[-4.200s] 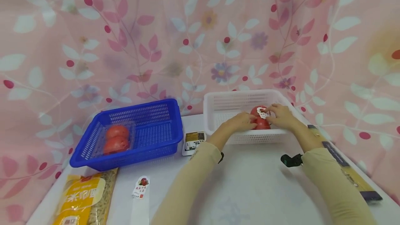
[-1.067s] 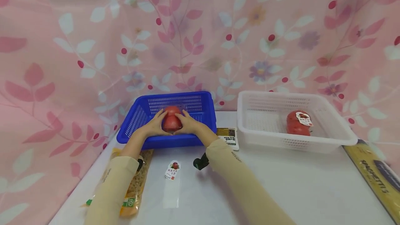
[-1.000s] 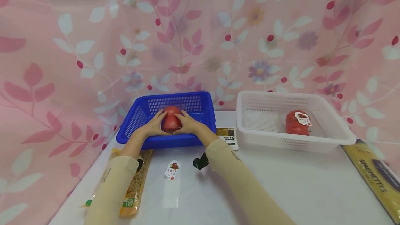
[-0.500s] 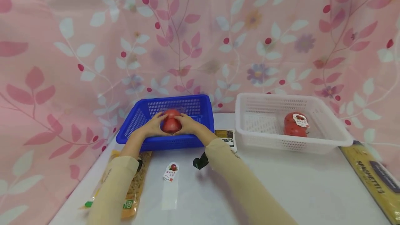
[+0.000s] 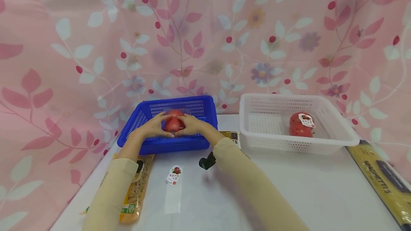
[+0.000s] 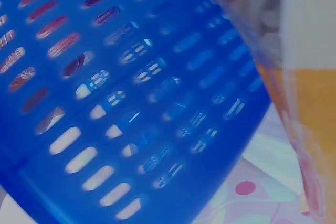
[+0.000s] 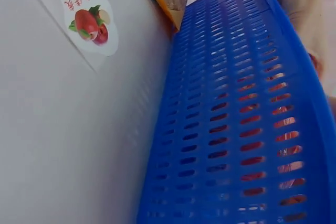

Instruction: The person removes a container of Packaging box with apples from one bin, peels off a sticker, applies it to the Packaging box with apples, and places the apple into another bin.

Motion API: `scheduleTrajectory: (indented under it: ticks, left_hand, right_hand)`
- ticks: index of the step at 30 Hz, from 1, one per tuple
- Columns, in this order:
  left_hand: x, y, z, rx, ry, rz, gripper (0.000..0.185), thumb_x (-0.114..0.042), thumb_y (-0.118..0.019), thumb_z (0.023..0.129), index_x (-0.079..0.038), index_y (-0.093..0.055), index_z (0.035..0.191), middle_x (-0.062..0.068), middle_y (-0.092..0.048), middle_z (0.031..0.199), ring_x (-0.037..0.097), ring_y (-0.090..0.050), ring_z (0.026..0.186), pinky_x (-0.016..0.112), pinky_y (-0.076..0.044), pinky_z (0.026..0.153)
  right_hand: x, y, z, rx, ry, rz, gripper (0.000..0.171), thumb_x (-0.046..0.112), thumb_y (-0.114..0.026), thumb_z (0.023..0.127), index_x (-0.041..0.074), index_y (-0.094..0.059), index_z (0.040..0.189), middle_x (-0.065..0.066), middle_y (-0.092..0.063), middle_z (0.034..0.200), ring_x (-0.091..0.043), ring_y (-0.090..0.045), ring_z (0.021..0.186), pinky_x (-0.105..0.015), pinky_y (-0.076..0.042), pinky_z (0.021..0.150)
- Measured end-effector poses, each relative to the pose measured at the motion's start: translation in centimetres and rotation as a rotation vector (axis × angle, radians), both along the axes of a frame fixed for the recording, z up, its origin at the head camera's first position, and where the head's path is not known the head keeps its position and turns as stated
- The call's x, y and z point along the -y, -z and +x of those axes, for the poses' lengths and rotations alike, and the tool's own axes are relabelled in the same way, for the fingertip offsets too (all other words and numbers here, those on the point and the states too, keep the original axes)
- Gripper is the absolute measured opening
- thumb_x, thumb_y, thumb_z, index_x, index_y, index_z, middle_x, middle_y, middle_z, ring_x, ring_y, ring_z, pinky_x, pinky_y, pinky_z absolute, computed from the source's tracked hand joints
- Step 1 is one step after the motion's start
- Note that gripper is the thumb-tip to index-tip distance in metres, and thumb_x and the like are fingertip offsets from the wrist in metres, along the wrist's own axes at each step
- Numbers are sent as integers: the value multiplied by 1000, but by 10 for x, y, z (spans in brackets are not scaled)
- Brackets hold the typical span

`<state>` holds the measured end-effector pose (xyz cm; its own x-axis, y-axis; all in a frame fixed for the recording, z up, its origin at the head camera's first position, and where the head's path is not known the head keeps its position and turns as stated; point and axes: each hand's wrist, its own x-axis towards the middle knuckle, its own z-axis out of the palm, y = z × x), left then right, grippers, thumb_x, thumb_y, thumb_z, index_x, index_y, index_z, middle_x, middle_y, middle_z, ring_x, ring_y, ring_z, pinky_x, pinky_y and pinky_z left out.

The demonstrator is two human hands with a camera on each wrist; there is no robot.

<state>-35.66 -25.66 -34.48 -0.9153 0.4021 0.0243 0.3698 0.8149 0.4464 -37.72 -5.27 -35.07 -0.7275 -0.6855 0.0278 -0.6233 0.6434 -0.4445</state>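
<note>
Both hands hold a clear plastic pack of red apples (image 5: 174, 119) inside the blue basket (image 5: 179, 146). My left hand (image 5: 154, 126) curls round the pack's left side and my right hand (image 5: 192, 124) round its right side, thumbs toward the front. The pack sits high, its near edge at the level of the front rim. The left wrist view is filled by the slotted basket wall (image 6: 131, 129), with no hand showing. In the right wrist view, red shows through the slots, and part of a hand (image 7: 294, 3) appears beyond the rim.
A white basket (image 5: 289, 140) on the right holds another red apple pack (image 5: 298, 129) bearing a white sticker. A matching apple sticker (image 5: 174, 174) on a clear strip lies on the table. A grain bag (image 5: 136, 195), a small packet (image 5: 232, 136) and a spaghetti pack (image 5: 375, 174) lie around.
Both hands have gone from the stickered pack in the white basket to the pack in the blue basket. Within the last half second they have raised that pack slightly.
</note>
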Motion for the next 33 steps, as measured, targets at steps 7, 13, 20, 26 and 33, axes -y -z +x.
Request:
scheduleTrajectory:
  ticks: [7, 13, 20, 26, 33]
  left_hand:
    - [-12, -21, 8, -4, 4, 28, 91, -44, -72, 75, -6, -28, 143, 24, -9, 149, 47, -11, 132, 62, -27, 96]
    - [-28, -40, 19, -29, 8, 8, 87, -54, -61, 80, -10, -24, 146, 23, -9, 149, 46, -11, 133, 63, -28, 95]
    - [-54, -61, 41, -159, 10, 10, 79, -57, -51, 85, -15, -23, 146, 21, -12, 150, 46, -16, 132, 65, -28, 93]
    - [-82, -73, 64, -298, 27, 61, 75, -53, -55, 84, -18, -27, 145, 15, -17, 150, 43, -25, 130, 57, -40, 89]
    - [-110, -67, 99, -494, 92, 182, 63, -37, -65, 84, -12, -44, 137, 17, -34, 142, 37, -38, 125, 48, -44, 88]
  right_hand:
    - [-15, -22, 8, -78, 39, -9, 66, 42, -53, 90, 7, -31, 143, -17, -29, 146, -32, -32, 130, -45, -35, 99]
    - [-35, -39, 16, -177, 53, 2, 66, 48, -49, 91, 12, -32, 143, -16, -26, 147, -34, -30, 131, -47, -32, 102]
    - [-62, -64, 40, -318, 85, -68, 59, 43, -48, 92, 11, -37, 140, -15, -31, 145, -39, -36, 125, -50, -36, 97]
    - [-89, -76, 66, -444, 121, -164, 56, 39, -52, 91, 9, -43, 137, -14, -37, 141, -33, -38, 125, -47, -40, 95]
    - [-126, -73, 106, -483, 98, -331, 51, 32, -58, 89, 6, -49, 131, -15, -42, 137, -31, -44, 120, -44, -44, 90]
